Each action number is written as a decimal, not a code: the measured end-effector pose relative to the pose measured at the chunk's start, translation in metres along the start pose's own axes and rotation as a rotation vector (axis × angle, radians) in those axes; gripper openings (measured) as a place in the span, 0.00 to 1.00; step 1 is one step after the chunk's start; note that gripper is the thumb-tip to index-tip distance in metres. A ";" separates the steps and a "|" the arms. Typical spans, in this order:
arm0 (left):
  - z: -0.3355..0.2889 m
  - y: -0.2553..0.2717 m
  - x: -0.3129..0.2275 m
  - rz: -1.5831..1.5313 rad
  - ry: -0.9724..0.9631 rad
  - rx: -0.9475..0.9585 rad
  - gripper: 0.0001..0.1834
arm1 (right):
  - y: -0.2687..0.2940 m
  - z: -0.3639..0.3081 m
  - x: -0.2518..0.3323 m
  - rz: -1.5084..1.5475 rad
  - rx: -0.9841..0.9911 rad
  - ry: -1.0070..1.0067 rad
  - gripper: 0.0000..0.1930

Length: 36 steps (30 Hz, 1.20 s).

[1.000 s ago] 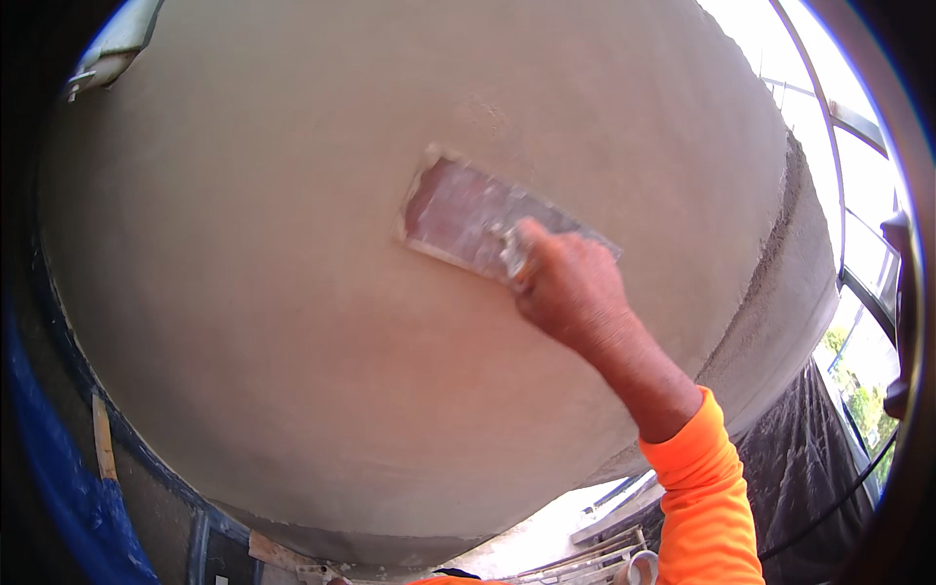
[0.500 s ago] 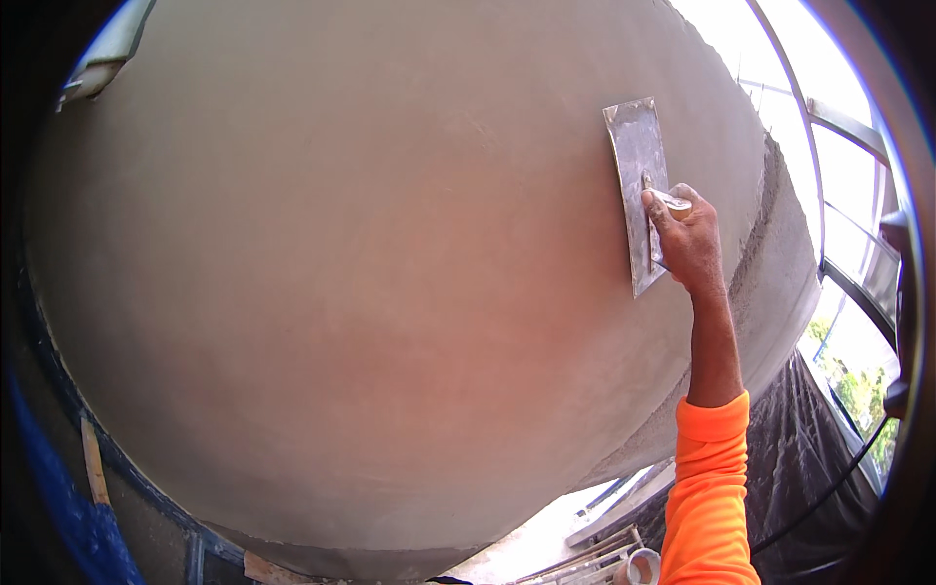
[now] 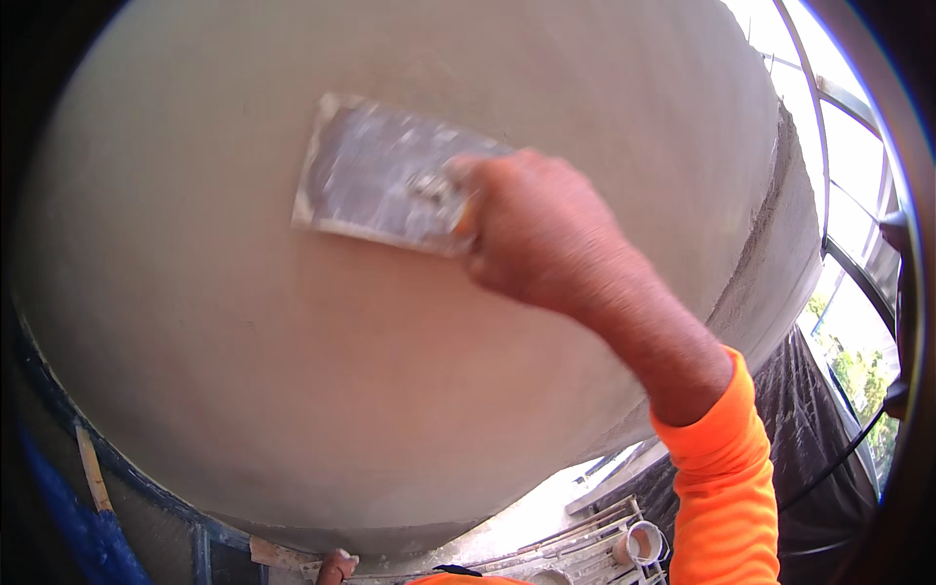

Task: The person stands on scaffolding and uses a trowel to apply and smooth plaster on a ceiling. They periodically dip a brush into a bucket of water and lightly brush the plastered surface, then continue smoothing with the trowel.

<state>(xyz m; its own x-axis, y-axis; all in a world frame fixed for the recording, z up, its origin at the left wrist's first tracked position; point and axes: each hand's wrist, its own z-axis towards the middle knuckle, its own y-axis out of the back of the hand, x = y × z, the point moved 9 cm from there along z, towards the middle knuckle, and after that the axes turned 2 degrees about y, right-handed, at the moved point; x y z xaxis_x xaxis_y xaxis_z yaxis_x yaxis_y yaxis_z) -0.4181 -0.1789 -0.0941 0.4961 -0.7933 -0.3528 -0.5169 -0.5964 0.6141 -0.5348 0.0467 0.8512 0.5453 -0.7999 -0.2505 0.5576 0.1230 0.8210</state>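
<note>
My right hand (image 3: 531,229) is closed round the handle of a rectangular plastering trowel (image 3: 375,175). Its metal blade lies against or close to the smooth grey-brown plastered wall (image 3: 390,390), long side nearly level; motion blurs hand and blade. An orange sleeve (image 3: 726,478) covers the forearm below the wrist. At the bottom edge, my left hand (image 3: 336,565) shows only in small part, beside a pale wooden piece (image 3: 278,554). Its fingers are too small and cut off to make out.
A rough, unsmoothed band (image 3: 765,224) runs down the wall's right side. Below right are a bucket (image 3: 641,542) and a ladder-like frame (image 3: 585,541). Dark plastic sheeting (image 3: 819,439) hangs at the right, near metal framing (image 3: 858,278). Blue sheeting (image 3: 93,531) is at lower left.
My right hand has carried the trowel left across the wall and turned its blade from upright to nearly level. My left hand has come into view at the bottom.
</note>
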 end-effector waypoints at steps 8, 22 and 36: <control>-0.042 0.007 -0.094 -0.232 -0.209 -0.150 0.27 | -0.186 -0.107 0.095 0.061 0.233 0.194 0.06; -0.300 -0.203 0.205 -0.170 0.616 -0.020 0.32 | -0.309 -0.352 0.017 0.969 0.700 -0.343 0.22; -0.386 -0.210 0.020 -0.660 0.429 -0.345 0.31 | -0.402 -0.505 0.072 1.797 1.047 -0.600 0.17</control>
<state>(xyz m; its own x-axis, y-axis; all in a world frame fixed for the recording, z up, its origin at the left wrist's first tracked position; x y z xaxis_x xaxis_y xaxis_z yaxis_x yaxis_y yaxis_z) -0.0300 -0.0228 0.0428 0.8772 -0.1406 -0.4590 0.1772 -0.7938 0.5817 -0.4038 0.2364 0.2439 -0.3744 -0.2880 0.8814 -0.7607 0.6390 -0.1143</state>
